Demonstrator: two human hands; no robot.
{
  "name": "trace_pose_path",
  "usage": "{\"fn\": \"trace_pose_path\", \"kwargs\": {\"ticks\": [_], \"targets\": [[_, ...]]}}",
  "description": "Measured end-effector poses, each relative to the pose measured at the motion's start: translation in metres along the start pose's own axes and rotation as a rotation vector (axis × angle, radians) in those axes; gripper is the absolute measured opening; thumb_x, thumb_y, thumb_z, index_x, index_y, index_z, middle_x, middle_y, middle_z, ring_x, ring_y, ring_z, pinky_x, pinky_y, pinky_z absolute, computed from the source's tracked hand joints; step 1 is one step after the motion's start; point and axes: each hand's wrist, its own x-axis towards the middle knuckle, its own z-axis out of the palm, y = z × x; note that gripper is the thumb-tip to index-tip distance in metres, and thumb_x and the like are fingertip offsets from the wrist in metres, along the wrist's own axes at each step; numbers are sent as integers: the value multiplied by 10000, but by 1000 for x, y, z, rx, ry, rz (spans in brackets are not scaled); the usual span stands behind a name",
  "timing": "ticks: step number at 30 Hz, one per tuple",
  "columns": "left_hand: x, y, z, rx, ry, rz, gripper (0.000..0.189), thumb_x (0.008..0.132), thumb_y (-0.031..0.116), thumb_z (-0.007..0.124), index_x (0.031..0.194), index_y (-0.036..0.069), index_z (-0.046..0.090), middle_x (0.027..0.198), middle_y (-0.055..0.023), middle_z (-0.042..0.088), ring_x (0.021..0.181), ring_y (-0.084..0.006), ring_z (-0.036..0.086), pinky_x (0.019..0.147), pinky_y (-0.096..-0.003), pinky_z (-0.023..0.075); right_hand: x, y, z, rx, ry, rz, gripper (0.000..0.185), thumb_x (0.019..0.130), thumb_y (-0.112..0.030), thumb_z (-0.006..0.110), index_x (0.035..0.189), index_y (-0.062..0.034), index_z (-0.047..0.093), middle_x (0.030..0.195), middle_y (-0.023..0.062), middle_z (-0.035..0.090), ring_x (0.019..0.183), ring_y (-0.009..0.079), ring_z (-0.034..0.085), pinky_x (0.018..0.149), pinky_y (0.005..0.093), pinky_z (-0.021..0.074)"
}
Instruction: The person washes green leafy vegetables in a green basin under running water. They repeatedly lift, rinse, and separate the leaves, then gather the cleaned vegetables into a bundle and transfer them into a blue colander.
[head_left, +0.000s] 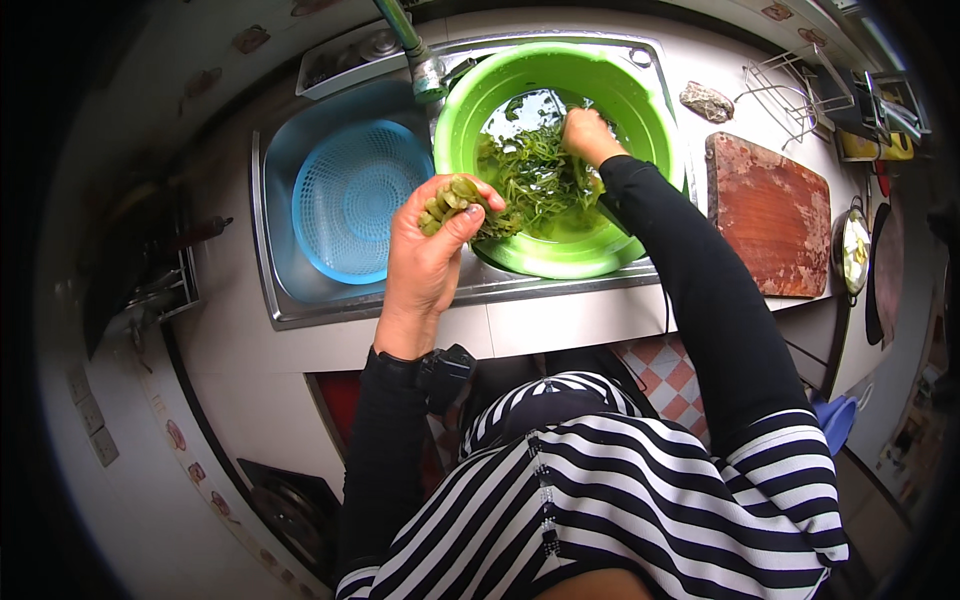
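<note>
A large green plastic basin (649, 97) sits over the right bowl of the steel sink, with water and leafy green vegetables (536, 176) in it. My left hand (433, 244) is closed around a bunch of green stems (452, 204), whose leafy end hangs over the basin's near left rim. Inside the basin, my right hand (589, 136) reaches down among the greens at the water; its fingertips are hidden, so whether it grips anything does not show. A blue plastic colander (358, 202) stands in the left sink bowl, with no greens seen in it.
The faucet (429, 75) rises behind, between the bowls. Right of the sink lie a worn wooden cutting board (772, 217) and a stone-like lump (706, 102). A wire rack (799, 90) stands beyond them. A metal pan of pale pieces (855, 251) is at the far right.
</note>
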Motion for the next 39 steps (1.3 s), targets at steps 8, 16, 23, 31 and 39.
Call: {"fn": "trace_pose_path", "kwargs": {"ticks": [8, 16, 23, 31, 39], "targets": [[3, -2, -2, -15, 35, 6, 134, 837, 8, 589, 971, 2, 593, 934, -100, 612, 926, -202, 580, 897, -334, 429, -7, 23, -21, 72, 377, -88, 121, 822, -67, 508, 895, -46, 602, 938, 200, 619, 912, 378, 613, 768, 469, 499], [7, -1, -8, 1, 1, -6, 180, 823, -29, 603, 1001, -6, 597, 935, -84, 635, 902, -183, 605, 861, -303, 451, -27, -15, -49, 41, 62, -254, 129, 777, -10, 532, 791, -36, 657, 847, 226, 643, 871, 363, 641, 763, 421, 515], [5, 0, -10, -16, 4, 4, 179, 820, -29, 599, 998, -10, 595, 934, -89, 625, 907, -189, 599, 859, -303, 448, -46, -49, -80, 96, 28, -613, 145, 776, -114, 643, 903, -57, 682, 833, 127, 683, 766, 255, 668, 714, 349, 527], [-6, 3, -14, -2, 30, -12, 180, 818, -31, 597, 997, -16, 592, 930, -95, 621, 909, -186, 596, 852, -300, 448, -58, -83, 30, -109, -405, -480, 206, 781, -47, 540, 935, 19, 660, 1001, 230, 638, 922, 354, 634, 791, 400, 520], [-12, 4, -21, -62, 36, 20, 186, 824, -29, 601, 1010, -16, 587, 946, -94, 622, 913, -184, 596, 849, -296, 450, -36, -67, -47, -111, -154, -470, 184, 728, -56, 600, 898, -60, 669, 923, 151, 668, 823, 299, 650, 765, 378, 521]]}}
